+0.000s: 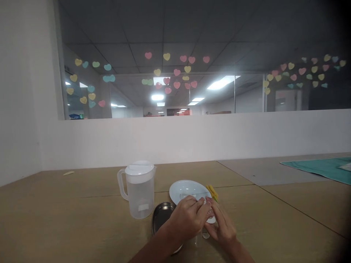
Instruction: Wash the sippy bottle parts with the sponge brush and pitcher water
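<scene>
My left hand and my right hand meet in front of a white oval bowl, fingers curled together. Something small and pale lies between their fingertips, largely hidden, so I cannot tell its kind. Under the left forearm and hand, a dark metal tray is partly covered. A small clear round piece shows on the table just below the hands. Beyond the right fingers lie some yellow sticks or handles with a bit of green, beside the bowl.
A translucent lidded pitcher stands left of the bowl, its handle to the left. The wooden table runs back to a white wall under a window with heart-shaped stickers. A teal cloth lies far right, and a flat pale piece far left.
</scene>
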A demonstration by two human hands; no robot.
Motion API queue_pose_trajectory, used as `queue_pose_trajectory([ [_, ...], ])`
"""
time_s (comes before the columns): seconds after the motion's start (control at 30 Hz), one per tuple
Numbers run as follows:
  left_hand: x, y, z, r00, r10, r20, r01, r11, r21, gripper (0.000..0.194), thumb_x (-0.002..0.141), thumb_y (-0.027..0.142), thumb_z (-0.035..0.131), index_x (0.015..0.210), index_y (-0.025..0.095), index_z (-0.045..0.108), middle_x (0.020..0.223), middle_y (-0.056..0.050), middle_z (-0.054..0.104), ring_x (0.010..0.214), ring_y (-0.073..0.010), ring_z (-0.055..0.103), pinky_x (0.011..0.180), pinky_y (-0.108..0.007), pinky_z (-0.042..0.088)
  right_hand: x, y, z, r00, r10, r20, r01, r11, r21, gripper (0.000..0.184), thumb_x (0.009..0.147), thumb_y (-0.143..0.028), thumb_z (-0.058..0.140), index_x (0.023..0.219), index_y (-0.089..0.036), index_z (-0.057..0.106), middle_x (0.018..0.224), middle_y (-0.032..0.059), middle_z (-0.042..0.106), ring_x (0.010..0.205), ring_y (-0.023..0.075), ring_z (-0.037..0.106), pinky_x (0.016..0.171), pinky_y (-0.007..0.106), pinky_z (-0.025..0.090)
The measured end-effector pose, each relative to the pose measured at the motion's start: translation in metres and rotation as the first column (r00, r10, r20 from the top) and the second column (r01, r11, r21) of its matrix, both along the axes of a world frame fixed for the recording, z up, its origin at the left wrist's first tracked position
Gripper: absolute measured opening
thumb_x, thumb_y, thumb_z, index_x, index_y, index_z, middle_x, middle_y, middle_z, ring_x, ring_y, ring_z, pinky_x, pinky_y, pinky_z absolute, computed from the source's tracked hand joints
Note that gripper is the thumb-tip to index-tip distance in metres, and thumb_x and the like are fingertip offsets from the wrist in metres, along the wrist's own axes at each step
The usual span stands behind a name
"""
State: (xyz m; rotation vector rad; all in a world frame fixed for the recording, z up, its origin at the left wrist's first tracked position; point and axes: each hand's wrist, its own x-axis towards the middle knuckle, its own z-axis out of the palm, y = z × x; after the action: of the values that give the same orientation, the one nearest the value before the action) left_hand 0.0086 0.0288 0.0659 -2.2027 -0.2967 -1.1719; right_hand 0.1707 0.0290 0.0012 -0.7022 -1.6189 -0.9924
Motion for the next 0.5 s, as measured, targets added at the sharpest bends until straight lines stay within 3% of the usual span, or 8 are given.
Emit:
queue_pose_trajectory([
  [0.17,-0.005,-0.004,0.005,0.99,0.019,-0.142,-0.034,0.994,-0.102,0.031,0.095,0.017,0.027,0.092,0.011,0.057,0.086,-0.008,0.066,0.066,-0.0135,0.064,0.051,-0.022,0.05,-0.007,-0.003,0.003,0.999,-0.024,-0.032,0.024,1.0,0.004,0.048,0.083,-0.034,0.054,0.127,-0.019,0.045,0.1,0.0111,0.069,0.086,0.0251,0.067,0.069,0.039,0.059],
  [0.37,-0.009,-0.007,0.003,0.988,-0.093,-0.127,0.045,0.94,-0.338,0.04,0.096,0.023,0.018,0.101,0.013,0.057,0.098,-0.01,0.065,0.081,-0.0164,0.065,0.061,-0.025,0.053,-0.009,-0.001,-0.001,0.996,0.027,-0.083,-0.025,0.999,0.022,0.047,0.082,-0.035,0.055,0.125,-0.017,0.046,0.095,0.0117,0.069,0.086,0.0252,0.067,0.068,0.039,0.059],
  [0.43,-0.007,-0.01,0.003,0.99,-0.143,-0.004,0.122,0.855,-0.504,0.039,0.096,0.026,0.021,0.1,0.015,0.058,0.097,-0.009,0.066,0.082,-0.0158,0.064,0.065,-0.025,0.052,-0.008,-0.001,-0.001,0.995,0.024,-0.094,-0.025,1.0,-0.01,0.043,0.082,-0.036,0.054,0.121,-0.018,0.049,0.095,0.0115,0.069,0.086,0.0254,0.067,0.069,0.04,0.059],
  [0.5,-0.005,-0.014,0.004,0.97,-0.17,0.172,0.242,0.7,-0.672,0.034,0.095,0.029,0.027,0.097,0.017,0.059,0.091,-0.005,0.068,0.078,-0.0136,0.064,0.067,-0.022,0.05,-0.009,-0.002,0.0,0.995,0.024,-0.098,-0.027,0.999,-0.025,0.041,0.082,-0.036,0.054,0.118,-0.018,0.05,0.094,0.0112,0.069,0.085,0.0253,0.067,0.07,0.04,0.059],
])
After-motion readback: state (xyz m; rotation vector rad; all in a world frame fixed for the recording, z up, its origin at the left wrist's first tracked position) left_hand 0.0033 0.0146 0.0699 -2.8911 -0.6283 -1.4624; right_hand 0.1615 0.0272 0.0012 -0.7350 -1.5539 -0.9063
